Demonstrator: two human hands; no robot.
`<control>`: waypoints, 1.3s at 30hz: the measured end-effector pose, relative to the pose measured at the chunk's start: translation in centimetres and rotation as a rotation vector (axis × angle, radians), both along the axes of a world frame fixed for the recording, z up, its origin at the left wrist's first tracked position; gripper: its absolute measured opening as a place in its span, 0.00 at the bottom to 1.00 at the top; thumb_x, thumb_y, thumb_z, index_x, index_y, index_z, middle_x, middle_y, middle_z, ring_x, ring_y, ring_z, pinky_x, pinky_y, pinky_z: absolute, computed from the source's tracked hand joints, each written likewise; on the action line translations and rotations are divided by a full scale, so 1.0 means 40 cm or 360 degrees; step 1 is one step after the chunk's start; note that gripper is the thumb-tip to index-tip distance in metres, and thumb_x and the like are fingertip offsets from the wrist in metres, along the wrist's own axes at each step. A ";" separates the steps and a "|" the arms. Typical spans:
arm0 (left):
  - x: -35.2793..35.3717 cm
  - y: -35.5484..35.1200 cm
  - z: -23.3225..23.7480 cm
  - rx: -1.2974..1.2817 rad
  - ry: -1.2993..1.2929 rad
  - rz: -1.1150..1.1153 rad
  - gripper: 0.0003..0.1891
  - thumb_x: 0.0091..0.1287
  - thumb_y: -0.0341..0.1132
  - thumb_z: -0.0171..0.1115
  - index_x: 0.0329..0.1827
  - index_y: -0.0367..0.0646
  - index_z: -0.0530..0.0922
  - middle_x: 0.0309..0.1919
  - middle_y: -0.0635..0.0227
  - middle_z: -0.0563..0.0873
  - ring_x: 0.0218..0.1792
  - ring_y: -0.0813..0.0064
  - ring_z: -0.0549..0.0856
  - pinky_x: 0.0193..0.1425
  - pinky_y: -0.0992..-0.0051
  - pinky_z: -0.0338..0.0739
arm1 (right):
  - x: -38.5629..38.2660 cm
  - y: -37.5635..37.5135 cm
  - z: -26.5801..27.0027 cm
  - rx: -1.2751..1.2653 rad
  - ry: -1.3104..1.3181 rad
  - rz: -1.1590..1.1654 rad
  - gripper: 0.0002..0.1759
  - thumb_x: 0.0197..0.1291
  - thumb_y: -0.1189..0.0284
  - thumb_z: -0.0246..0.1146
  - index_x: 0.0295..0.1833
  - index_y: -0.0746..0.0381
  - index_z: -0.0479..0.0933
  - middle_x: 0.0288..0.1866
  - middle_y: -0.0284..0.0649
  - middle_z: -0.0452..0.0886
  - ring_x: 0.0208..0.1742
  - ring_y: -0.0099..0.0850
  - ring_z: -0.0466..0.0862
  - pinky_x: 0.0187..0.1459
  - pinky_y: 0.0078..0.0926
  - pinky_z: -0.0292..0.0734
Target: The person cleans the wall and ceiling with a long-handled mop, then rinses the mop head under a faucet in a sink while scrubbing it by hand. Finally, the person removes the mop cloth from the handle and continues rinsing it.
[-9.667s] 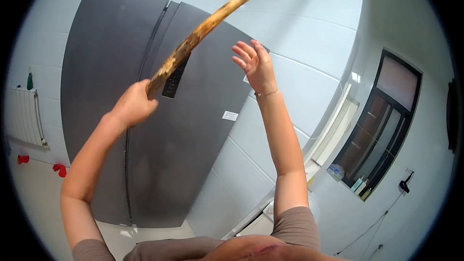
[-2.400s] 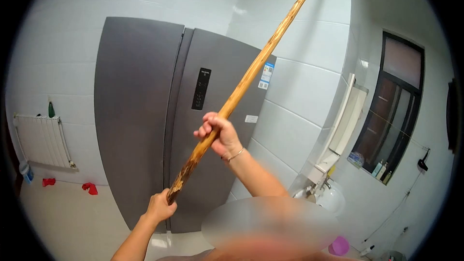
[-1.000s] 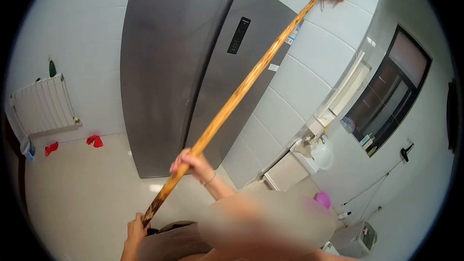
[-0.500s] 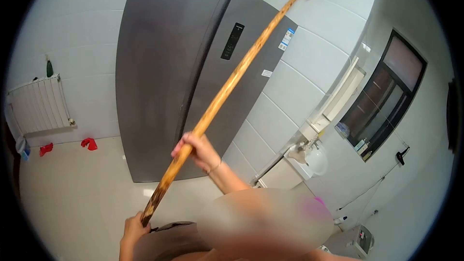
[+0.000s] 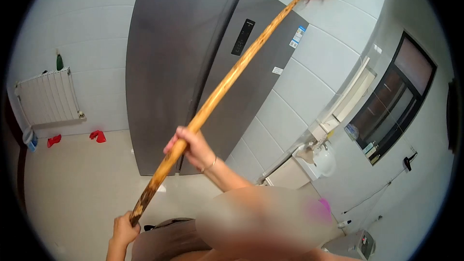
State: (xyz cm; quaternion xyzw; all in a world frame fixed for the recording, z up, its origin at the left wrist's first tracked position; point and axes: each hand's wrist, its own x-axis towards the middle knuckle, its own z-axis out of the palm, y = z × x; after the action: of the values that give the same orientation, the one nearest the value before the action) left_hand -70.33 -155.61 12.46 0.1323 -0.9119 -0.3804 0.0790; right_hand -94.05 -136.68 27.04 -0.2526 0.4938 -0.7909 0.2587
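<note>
- The floor (image 5: 82,188) is pale, smooth and glossy, running from the left wall to the right corner.
- A grey 2-door refrigerator (image 5: 169,67) stands on it against the tiled wall.
- 2 small red items (image 5: 54,140) (image 5: 98,136) lie near each other, just below the radiator.
- A pink container (image 5: 321,205) sits at the right.
- A small grey appliance (image 5: 355,244) stands in the lower right corner.

Home kitchen/utility room: grey double-door fridge (image 5: 193,67), white tiled walls (image 5: 314,63), radiator (image 5: 48,96), small washbasin (image 5: 323,160) were visible.
</note>
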 end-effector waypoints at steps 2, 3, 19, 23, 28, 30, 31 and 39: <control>-0.066 0.026 0.059 -0.0018 0.0063 -0.0027 0.09 0.46 0.30 0.59 0.30 0.36 0.75 0.20 0.49 0.78 0.26 0.48 0.79 0.32 0.60 0.73 | -0.077 0.010 0.073 -0.0048 -0.0039 -0.0014 0.14 0.59 0.63 0.55 0.27 0.63 0.70 0.23 0.46 0.77 0.30 0.41 0.81 0.38 0.39 0.77; -0.099 0.044 0.105 -0.0029 0.0088 -0.0037 0.09 0.46 0.30 0.58 0.31 0.37 0.75 0.21 0.49 0.78 0.27 0.48 0.79 0.33 0.60 0.73 | -0.118 0.016 0.110 -0.0087 0.0019 -0.0010 0.15 0.59 0.63 0.55 0.27 0.62 0.69 0.23 0.46 0.77 0.29 0.41 0.81 0.38 0.39 0.77; 0.016 -0.015 0.703 0.0518 -0.0324 -0.0077 0.09 0.42 0.23 0.60 0.26 0.34 0.69 0.10 0.67 0.73 0.13 0.77 0.77 0.15 0.76 0.70 | -0.111 -0.044 0.526 -0.0377 0.0052 0.0276 0.14 0.61 0.65 0.53 0.31 0.66 0.71 0.31 0.46 0.77 0.40 0.40 0.80 0.49 0.45 0.75; 0.186 -0.124 0.703 0.0151 -0.0652 0.0019 0.11 0.40 0.26 0.68 0.24 0.37 0.73 0.12 0.68 0.77 0.15 0.78 0.80 0.19 0.80 0.73 | 0.026 -0.065 0.501 -0.0321 -0.0012 0.0599 0.20 0.64 0.62 0.49 0.37 0.71 0.73 0.42 0.53 0.77 0.50 0.44 0.77 0.56 0.44 0.70; 0.369 -0.369 0.547 0.0635 -0.1506 -0.0273 0.20 0.43 0.42 0.75 0.23 0.36 0.73 0.15 0.70 0.78 0.16 0.77 0.78 0.26 0.80 0.76 | 0.155 -0.087 0.454 -0.0211 -0.0050 0.0878 0.21 0.65 0.59 0.47 0.41 0.68 0.75 0.48 0.53 0.76 0.53 0.42 0.75 0.60 0.43 0.64; 0.384 -0.333 0.553 0.0582 -0.1063 -0.0210 0.21 0.44 0.43 0.74 0.24 0.34 0.73 0.15 0.70 0.78 0.17 0.76 0.78 0.26 0.79 0.76 | 0.159 -0.093 0.449 -0.0214 -0.0040 0.0888 0.22 0.64 0.58 0.47 0.41 0.68 0.75 0.48 0.54 0.76 0.53 0.43 0.75 0.60 0.44 0.64; 0.398 -0.375 0.480 0.0542 -0.0757 -0.0326 0.20 0.43 0.40 0.74 0.24 0.34 0.73 0.14 0.70 0.77 0.17 0.76 0.78 0.25 0.79 0.75 | 0.147 -0.098 0.448 -0.0248 -0.0052 0.0871 0.23 0.64 0.58 0.47 0.42 0.68 0.75 0.48 0.54 0.76 0.53 0.44 0.75 0.60 0.43 0.64; 0.072 -0.006 0.776 0.0473 -0.0176 0.0137 0.12 0.36 0.20 0.63 0.24 0.33 0.70 0.10 0.66 0.73 0.08 0.77 0.75 0.11 0.80 0.67 | -0.119 -0.069 0.570 -0.0584 0.0001 0.0532 0.23 0.65 0.58 0.46 0.34 0.71 0.70 0.36 0.52 0.76 0.46 0.46 0.76 0.55 0.45 0.70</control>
State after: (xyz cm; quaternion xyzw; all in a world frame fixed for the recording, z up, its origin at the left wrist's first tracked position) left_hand -67.44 -155.83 43.50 0.2023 -0.8421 -0.4994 0.0245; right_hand -98.80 -139.45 49.86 -0.3740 0.2932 -0.8134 0.3355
